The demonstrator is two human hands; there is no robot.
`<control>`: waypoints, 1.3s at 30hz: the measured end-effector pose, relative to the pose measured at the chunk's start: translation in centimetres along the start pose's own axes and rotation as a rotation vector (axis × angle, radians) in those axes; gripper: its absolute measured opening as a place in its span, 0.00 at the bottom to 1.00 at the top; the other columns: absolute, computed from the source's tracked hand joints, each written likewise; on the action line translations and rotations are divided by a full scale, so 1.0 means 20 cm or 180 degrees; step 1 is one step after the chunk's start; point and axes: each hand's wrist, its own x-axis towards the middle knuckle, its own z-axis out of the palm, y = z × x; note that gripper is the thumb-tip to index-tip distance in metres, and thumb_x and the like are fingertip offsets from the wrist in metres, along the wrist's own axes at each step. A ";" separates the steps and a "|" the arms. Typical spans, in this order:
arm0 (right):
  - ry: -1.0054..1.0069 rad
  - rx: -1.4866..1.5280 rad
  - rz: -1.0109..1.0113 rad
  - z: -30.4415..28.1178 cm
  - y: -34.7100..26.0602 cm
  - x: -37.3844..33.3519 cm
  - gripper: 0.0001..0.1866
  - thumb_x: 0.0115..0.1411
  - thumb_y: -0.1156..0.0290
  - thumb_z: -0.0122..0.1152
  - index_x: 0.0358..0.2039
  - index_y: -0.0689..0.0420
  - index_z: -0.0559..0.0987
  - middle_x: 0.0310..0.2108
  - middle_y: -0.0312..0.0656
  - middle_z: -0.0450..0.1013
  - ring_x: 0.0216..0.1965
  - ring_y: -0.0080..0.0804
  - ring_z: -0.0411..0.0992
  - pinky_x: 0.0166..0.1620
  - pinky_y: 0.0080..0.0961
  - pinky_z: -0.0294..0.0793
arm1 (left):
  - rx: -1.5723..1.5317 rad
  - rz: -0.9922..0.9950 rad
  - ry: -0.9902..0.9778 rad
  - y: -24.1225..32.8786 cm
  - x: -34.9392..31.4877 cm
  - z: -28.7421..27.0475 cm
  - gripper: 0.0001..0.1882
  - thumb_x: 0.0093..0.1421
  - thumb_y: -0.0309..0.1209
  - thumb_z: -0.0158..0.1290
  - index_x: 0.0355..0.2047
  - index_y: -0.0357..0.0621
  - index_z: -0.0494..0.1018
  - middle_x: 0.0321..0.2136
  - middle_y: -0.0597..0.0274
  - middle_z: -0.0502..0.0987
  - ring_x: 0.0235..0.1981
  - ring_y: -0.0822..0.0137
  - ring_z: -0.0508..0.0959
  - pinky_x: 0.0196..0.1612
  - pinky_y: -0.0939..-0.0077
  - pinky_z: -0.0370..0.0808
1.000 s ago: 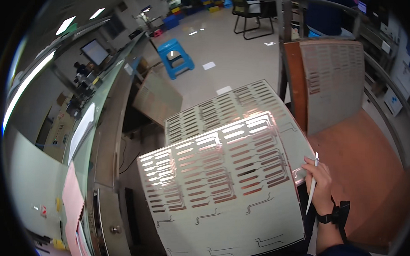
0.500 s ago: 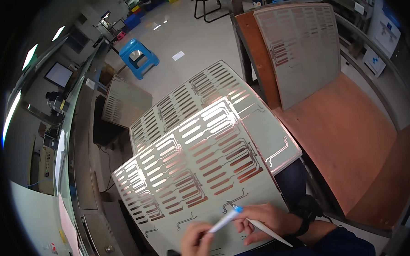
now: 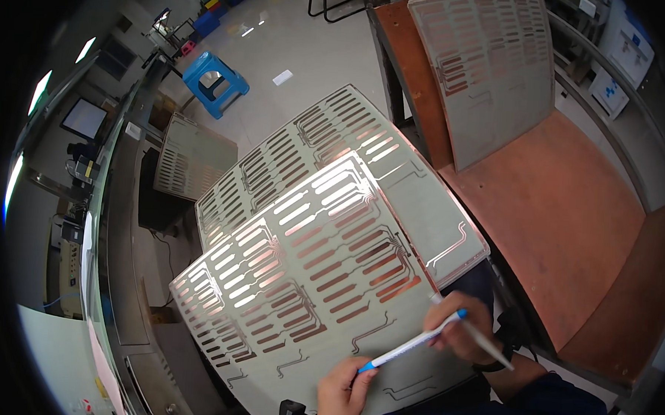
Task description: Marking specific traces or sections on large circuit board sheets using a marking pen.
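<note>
My left hand [image 3: 343, 392] pinches the lower end of a white marker pen with blue ends [image 3: 409, 349], thumb and fingers closed on it. The pen slants up to the right, and its other blue end lies against the fingers of my right hand [image 3: 461, 321]. A slim white stick-like tool [image 3: 498, 350], tapering at its lower end, passes through my right hand. Motion blurs it, so its kind is unclear. Under both hands lies a pale board with shiny copper strips and thin traces [image 3: 329, 281]. Part of its near edge is hidden by my hands and sleeve.
A second patterned board [image 3: 451, 213] lies beneath and beyond the first. At the right another leans upright [image 3: 492, 125] on a copper-coloured sheet [image 3: 547, 217]. A further board [image 3: 197, 153] stands at the left beside the metal bench [image 3: 133, 273]. A blue stool [image 3: 215, 84] stands behind.
My right hand has moved up and right with the white tool. My left hand has shifted right, and more of the pen shows between the hands. The whole view has shifted slightly.
</note>
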 end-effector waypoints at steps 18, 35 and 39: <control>-0.0931 -0.0660 0.0245 0.04 0.02 0.05 0.11 0.65 0.64 0.64 0.39 0.58 0.76 0.29 0.39 0.76 0.28 0.19 0.73 0.31 0.17 0.73 | 0.0551 0.0697 0.0280 0.03 0.10 -0.02 0.04 0.56 0.24 0.60 0.30 0.36 0.77 0.25 0.55 0.77 0.25 0.56 0.77 0.30 0.69 0.72; 0.0942 -0.1488 -0.0684 -0.19 0.09 0.25 0.08 0.62 0.73 0.64 0.35 0.60 0.73 0.29 0.42 0.76 0.28 0.21 0.74 0.33 0.18 0.73 | 0.0684 0.0758 0.0781 -0.35 0.04 0.08 0.11 0.63 0.31 0.51 0.24 0.42 0.73 0.19 0.58 0.72 0.21 0.57 0.71 0.27 0.67 0.66; 0.0727 -0.1834 -0.1033 -0.14 0.14 0.29 0.06 0.61 0.75 0.61 0.34 0.60 0.73 0.28 0.43 0.76 0.24 0.24 0.72 0.28 0.20 0.72 | 0.0723 0.1095 0.0981 -0.41 0.04 0.13 0.11 0.61 0.32 0.52 0.23 0.43 0.73 0.19 0.59 0.72 0.21 0.55 0.72 0.26 0.64 0.66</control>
